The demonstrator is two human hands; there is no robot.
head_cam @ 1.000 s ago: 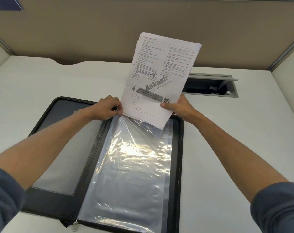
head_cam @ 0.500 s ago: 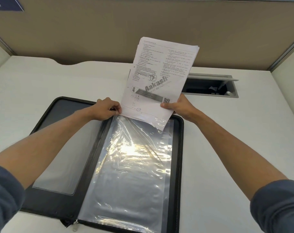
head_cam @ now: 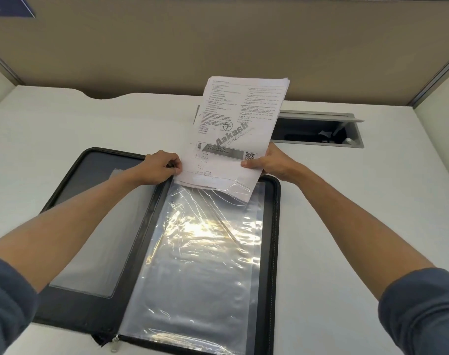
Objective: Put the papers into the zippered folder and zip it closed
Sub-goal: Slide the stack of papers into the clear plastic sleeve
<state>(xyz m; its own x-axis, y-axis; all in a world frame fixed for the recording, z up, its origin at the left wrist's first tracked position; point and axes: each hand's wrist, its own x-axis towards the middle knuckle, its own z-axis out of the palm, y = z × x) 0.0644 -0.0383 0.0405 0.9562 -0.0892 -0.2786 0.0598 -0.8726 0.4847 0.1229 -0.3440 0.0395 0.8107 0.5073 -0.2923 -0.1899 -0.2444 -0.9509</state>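
Note:
A black zippered folder (head_cam: pixel 87 311) lies open flat on the white desk, its zip pull (head_cam: pixel 115 346) at the near edge. Clear plastic sleeves (head_cam: pixel 192 265) fill its right half. A stack of printed papers (head_cam: pixel 233 134) stands tilted above the sleeves' far end, with its lower edge tucked just inside the top sleeve's mouth. My right hand (head_cam: pixel 267 162) grips the stack at its lower right side. My left hand (head_cam: pixel 162 167) pinches the sleeve's top left corner beside the papers' lower left edge.
A grey cable tray opening (head_cam: pixel 321 129) with its lid raised is set into the desk behind the papers. A tan partition wall (head_cam: pixel 218 42) closes off the far side. Bare white desk (head_cam: pixel 359 226) lies to the right of the folder.
The papers have come down and tilted lower, and their bottom edge has slid into the mouth of the top sleeve. Both hands stay where they were.

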